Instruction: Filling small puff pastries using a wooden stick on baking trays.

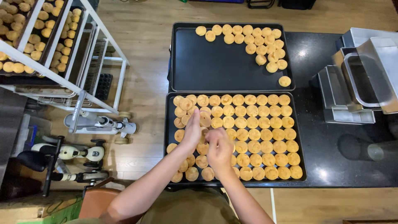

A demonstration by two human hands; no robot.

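Two black baking trays lie on a dark counter. The near tray (pixel 303 137) is almost filled with round golden pastries (pixel 265 135) in rows; those at its left side lie loosely, some overlapping. The far tray (pixel 207 62) holds several pastries (pixel 261 41) bunched in its right back corner. My left hand (pixel 191 132) rests over the loose pastries at the near tray's left, fingers on them. My right hand (pixel 219 149) is beside it, fingers curled over pastries in the tray's middle-left. Whether either hand grips a pastry is hidden.
Stainless steel containers (pixel 360 79) stand on the counter at the right. A white rolling rack (pixel 54 45) with more pastry trays stands at the left on the wooden floor. Small ride-on toys (pixel 70 153) sit below it. A brown chair back (pixel 97 203) is near my left elbow.
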